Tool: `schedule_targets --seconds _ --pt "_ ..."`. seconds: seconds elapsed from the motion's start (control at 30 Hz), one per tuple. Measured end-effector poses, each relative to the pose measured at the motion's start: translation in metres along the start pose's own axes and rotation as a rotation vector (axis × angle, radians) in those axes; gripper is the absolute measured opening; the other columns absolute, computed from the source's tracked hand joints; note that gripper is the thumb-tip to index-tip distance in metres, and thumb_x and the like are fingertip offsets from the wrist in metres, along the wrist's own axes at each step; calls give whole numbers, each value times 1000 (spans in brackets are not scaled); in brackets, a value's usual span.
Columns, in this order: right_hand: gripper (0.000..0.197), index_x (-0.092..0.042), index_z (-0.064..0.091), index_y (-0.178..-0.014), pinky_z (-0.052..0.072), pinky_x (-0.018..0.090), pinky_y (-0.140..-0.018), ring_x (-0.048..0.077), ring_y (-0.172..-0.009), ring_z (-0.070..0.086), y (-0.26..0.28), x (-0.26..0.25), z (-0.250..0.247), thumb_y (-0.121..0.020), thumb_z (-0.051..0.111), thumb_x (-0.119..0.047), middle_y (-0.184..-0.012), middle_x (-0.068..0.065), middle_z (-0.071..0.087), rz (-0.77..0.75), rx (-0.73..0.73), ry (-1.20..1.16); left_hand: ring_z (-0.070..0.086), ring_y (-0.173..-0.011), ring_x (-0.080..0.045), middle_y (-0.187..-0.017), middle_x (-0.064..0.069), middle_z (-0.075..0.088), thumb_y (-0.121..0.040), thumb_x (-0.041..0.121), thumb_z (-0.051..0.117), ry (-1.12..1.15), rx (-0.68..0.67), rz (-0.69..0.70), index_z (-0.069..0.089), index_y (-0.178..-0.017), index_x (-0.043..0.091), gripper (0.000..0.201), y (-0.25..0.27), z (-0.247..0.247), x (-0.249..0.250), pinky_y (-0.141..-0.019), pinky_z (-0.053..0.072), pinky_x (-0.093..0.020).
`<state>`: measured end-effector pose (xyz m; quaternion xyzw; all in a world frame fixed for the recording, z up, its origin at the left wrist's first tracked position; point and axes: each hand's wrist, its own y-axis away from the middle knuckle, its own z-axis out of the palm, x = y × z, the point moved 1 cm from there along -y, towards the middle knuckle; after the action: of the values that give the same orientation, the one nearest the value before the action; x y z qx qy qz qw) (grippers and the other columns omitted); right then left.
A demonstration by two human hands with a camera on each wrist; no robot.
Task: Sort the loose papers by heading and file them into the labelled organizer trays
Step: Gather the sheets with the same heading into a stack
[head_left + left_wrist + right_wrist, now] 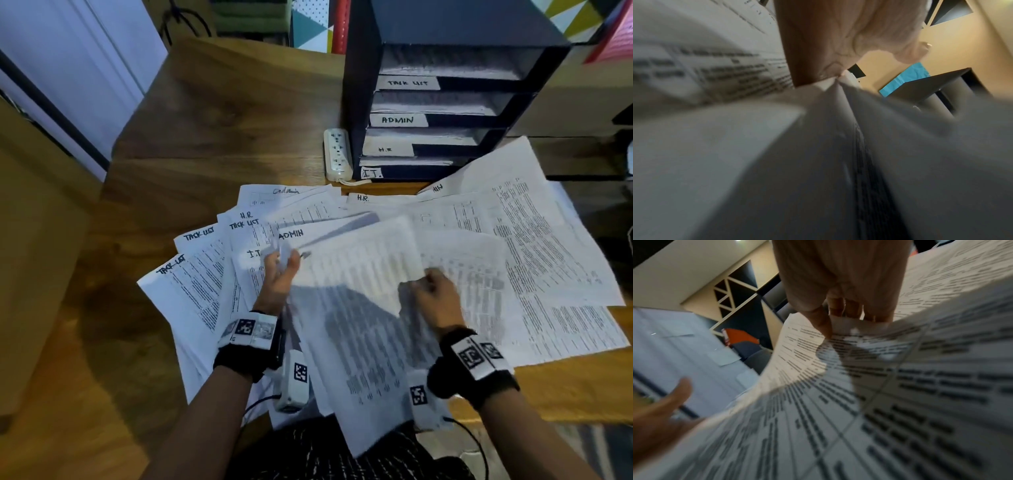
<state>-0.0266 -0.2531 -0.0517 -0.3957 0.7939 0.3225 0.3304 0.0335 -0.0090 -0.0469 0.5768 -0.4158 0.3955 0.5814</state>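
Loose printed papers [534,240] with handwritten headings lie fanned over the wooden desk [219,130]. One printed sheet [359,260] is lifted above the pile. My left hand [279,270] pinches its upper left corner, just under a page headed ADMIN [291,234]. My right hand [430,289] pinches the sheet's right corner with thumb and fingers [824,327]. In the left wrist view the pinched paper corner [836,81] sits at my fingertips. The dark organizer [442,113] stands at the back right; its trays are labelled TASK LIST, ADMIN, H.R and I.T.
A white power strip [338,156] lies left of the organizer. Pages headed TASK LIST [200,234], H.R [363,198] and I.T [254,254] show in the spread. Bare wood lies at the desk's back left. Some sheets overhang the desk's near edge.
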Motion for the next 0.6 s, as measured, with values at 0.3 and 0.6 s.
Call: schedule_targets --seconds 0.3,0.6 --pt "21 0 56 -95 40 15 -54 21 -82 50 -29 -30 42 -89 53 -19 -92 12 54 184 78 -134 50 -122 -31 -134 -18 51 -90 5 52 -563 -5 -98 43 -134 2 45 -1 -35 -15 -103 37 -33" --pt "21 0 65 -82 38 21 -52 18 -61 44 -12 -117 9 -93 51 -12 -65 6 51 -408 287 69 57 -95 -27 -110 -23 62 -88 1 47 -677 32 -20 54 -120 -5 33 1 -33 -15 -81 44 -31"
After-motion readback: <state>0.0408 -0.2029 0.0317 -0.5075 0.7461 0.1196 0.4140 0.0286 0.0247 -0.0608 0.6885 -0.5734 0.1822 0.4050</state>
